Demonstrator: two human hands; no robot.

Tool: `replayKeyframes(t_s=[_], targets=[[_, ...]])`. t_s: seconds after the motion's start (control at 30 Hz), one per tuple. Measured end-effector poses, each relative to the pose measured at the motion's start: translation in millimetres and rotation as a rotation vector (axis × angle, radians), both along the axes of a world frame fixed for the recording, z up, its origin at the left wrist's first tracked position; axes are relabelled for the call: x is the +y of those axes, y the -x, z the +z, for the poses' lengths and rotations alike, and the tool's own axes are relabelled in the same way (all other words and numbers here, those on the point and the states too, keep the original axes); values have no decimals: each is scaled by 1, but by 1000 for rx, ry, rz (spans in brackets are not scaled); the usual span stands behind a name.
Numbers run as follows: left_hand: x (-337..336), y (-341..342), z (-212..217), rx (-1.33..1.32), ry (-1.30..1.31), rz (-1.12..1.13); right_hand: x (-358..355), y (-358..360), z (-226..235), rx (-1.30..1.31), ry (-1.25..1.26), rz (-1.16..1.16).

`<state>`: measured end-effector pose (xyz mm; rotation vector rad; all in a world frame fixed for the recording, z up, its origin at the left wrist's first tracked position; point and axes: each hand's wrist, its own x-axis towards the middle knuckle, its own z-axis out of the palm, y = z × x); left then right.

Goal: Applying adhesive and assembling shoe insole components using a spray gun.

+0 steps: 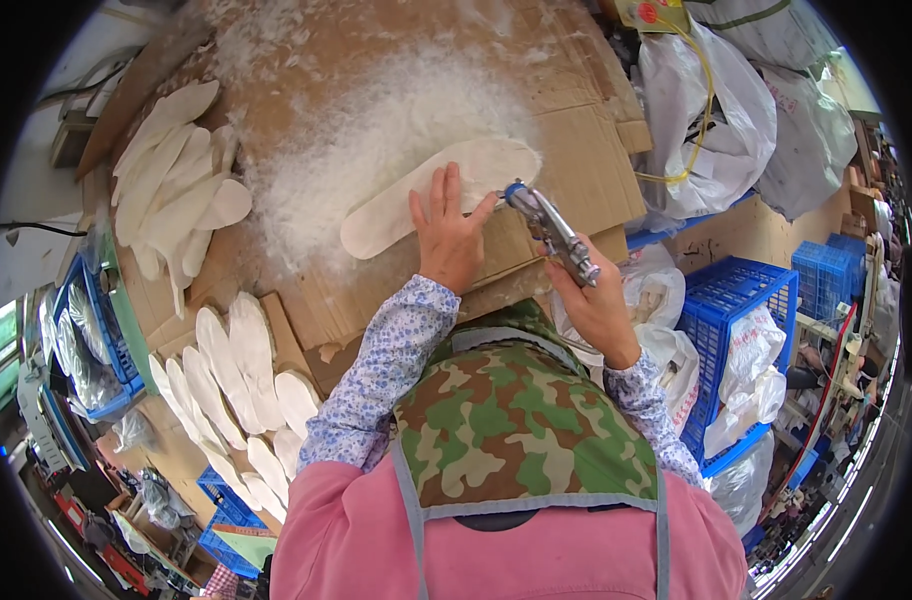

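A long cream insole (pixel 396 205) lies slantwise on a cardboard sheet (pixel 576 160) dusted with white spray residue. My left hand (pixel 450 235) rests on the insole's near edge, fingers spread, pressing it flat. In my right hand (pixel 598 305) is a silver spray gun (pixel 556 235) with a blue ring at its nozzle. Its tip sits close to my left thumb and the insole's near right edge. Whether the trigger is pulled, I cannot tell. To the left, a heap of insoles (pixel 181 185) overlaps loosely, and more insoles (pixel 238 370) are laid out nearer me.
Blue plastic crates (pixel 736 290) stand at right, one with white bags hanging from it. A big white plastic bag (pixel 746 90) with a yellow hose (pixel 711 110) is at far right. Another blue crate (pixel 101 395) holds plastic-wrapped items at left.
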<state>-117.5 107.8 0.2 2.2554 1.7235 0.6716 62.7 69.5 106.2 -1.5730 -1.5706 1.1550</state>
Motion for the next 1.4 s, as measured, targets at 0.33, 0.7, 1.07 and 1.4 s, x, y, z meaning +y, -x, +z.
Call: replayKeyframes(t_s=[0.33, 0.7, 1.07, 1.4], targets=[[-9, 0, -8, 1, 93, 13, 4, 6, -4, -109, -28, -13], [-11, 0, -11, -6, 115, -11, 7, -7, -11, -110, -111, -135], [-23, 13, -5, -28, 104, 36, 2, 7, -6, -142, -66, -82], [-47, 51, -3, -59, 166, 147, 4, 49, -2, -136, -34, 60]])
